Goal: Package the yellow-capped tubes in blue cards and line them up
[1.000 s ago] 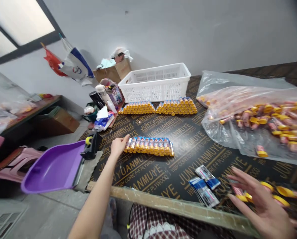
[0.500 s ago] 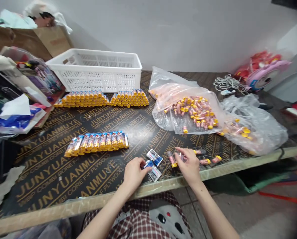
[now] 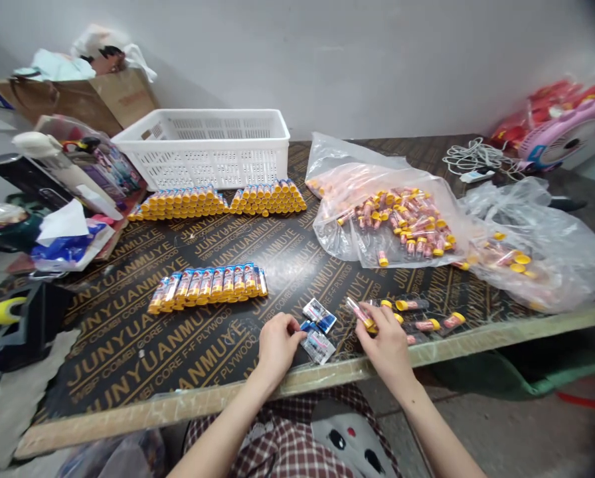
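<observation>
My right hand (image 3: 384, 342) has its fingers closed round a small clear tube (image 3: 360, 313) with pink contents and a yellow cap, tilted just above the table. My left hand (image 3: 279, 348) is closed in a pinch at the edge of a few small blue-and-white labels (image 3: 319, 315); the fingertips partly hide what they grip. Several loose tubes (image 3: 427, 324) with yellow caps lie right of my right hand. Left of my hands, a row of tubes wrapped in blue labels (image 3: 218, 284) lies side by side, yellow caps facing me.
Stacked labelled tubes (image 3: 182, 204) lie before a white plastic basket (image 3: 212, 159). Clear plastic bags (image 3: 327, 232) of unlabelled tubes spread over the right side. A pink fan (image 3: 566, 136) and a white cable (image 3: 477, 158) are at the back right. A black tape dispenser (image 3: 28, 332) stands at the left.
My right hand has taken hold of a tube that lay on the table and tilted it up. My left hand stays by the labels. The view has shifted slightly.
</observation>
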Tool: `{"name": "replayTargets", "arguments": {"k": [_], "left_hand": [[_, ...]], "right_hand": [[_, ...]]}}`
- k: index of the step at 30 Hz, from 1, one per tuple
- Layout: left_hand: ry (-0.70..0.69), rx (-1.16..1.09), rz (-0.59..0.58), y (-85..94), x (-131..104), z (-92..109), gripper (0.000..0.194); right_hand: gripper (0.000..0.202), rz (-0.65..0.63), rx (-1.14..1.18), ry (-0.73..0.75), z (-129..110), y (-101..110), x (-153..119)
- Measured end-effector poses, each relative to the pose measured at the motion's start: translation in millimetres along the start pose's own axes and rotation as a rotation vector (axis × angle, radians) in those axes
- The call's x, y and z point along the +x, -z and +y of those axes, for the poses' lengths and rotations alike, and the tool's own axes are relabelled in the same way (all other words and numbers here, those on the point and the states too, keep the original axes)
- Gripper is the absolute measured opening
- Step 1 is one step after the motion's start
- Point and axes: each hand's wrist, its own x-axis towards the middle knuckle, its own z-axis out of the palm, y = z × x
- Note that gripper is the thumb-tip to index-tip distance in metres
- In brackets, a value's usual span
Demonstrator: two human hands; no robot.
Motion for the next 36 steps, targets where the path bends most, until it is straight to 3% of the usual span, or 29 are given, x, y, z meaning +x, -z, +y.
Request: {"name": "replayTargets", "arguments": {"k": [5,11,14,16,19,23,25,29,36], "left_hand": [[-0.059,-0.037,-0.036,2.3,-2,0,0.011],[-0.112,0.019,-0.008,4.0,-8,4,0.008],[-0.152,-0.076,0.031,5.4,-11,6,0.009],[-0.094,-0.259,0.014,6.5,-11,6,0.009],[0.113,-0.648,-0.027,9.1,-10,5,0.016],[0.313,-1.052,0.009,16.7,-7,3,0.035],[0.373,-1.147,0.037,21.6,-5,2,0.042],[0.478,-1.293,0.084,28.7,-2,0,0.029],[0.487,-1.306,0.172,29.7,-1,-2,0.033]], "right_hand": [[0.014,0.103,0.260,-0.063,-18,10,1],[0.014,0.035,0.404,-0.046,-29,8,-4],[0.016,-0.004,0.500,-0.063,-30,5,-8],[0.016,-0.008,0.515,-0.061,-32,5,-10],[0.016,0.006,0.519,-0.053,-36,6,-12],[0.017,-0.020,0.622,-0.060,-45,7,-15],[0.018,-0.046,0.683,-0.050,-50,7,-17],[0.020,-0.066,0.698,-0.022,-57,3,-23],[0.027,-0.081,0.618,0.058,-56,-2,-31]]}}
